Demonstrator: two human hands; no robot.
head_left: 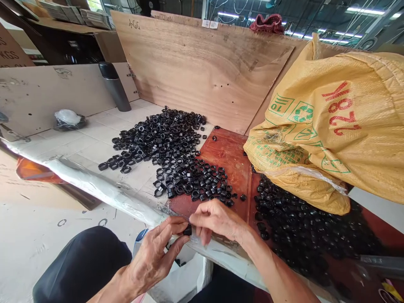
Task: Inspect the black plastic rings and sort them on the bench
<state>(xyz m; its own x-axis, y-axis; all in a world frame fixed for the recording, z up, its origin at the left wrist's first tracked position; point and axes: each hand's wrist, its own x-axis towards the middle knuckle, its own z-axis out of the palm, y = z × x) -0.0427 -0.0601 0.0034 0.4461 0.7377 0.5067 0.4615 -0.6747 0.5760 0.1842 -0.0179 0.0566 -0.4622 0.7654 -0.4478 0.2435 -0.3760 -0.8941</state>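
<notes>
My left hand (pixel 156 254) and my right hand (pixel 214 219) meet at the table's near edge, both pinching one small black ring part (pixel 188 229) between their fingertips. Just beyond them a wide heap of the same black rings (pixel 167 147) spreads over the table. More black rings (pixel 299 227) lie to the right, under the mouth of a yellow woven sack (pixel 334 126). A white plastic bag (pixel 186 277) hangs open below my hands, with dark parts showing inside.
Plywood boards (pixel 205 67) wall in the table's back and right. A dark cylindrical flask (pixel 114 86) stands at the back left, near a small knotted plastic bag (pixel 67 119). A plastic-wrapped edge (pixel 94 185) runs along the table's front. My dark trouser knee (pixel 85 265) is at lower left.
</notes>
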